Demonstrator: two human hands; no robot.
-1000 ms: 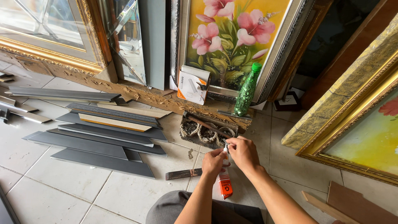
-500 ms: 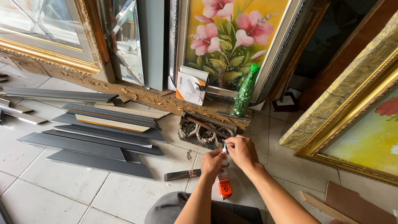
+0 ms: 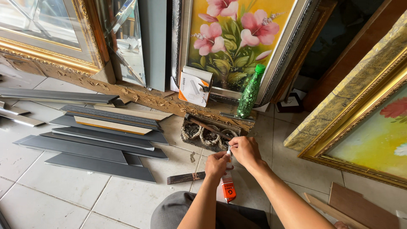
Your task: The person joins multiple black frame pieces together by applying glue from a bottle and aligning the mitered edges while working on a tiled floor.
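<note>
Pale tiled floor [image 3: 63,199]: grey frame mouldings [image 3: 97,140], framed flower painting [image 3: 237,38], green bottle [image 3: 250,91]. Your left hand [image 3: 217,164] grips the orange glue tube [image 3: 228,188]; your right hand [image 3: 245,150] pinches its tip. Nothing has shifted since.

A white-and-orange box [image 3: 194,86] (upright) leans against the flower painting [image 3: 237,38].

Floor [image 3: 63,199]: pale square tiles with dark grout lines. Lying flat on it at left are several dark grey frame mouldings [image 3: 93,148] stacked side by side, 1 showing a pale wood face, with a short dark wood strip [image 3: 185,177] near the centre. A green plastic bottle [image 3: 250,91] stands upright beside an ornate carved frame section [image 3: 207,131], and brown board offcuts [image 3: 360,208] lie at lower right.
</note>
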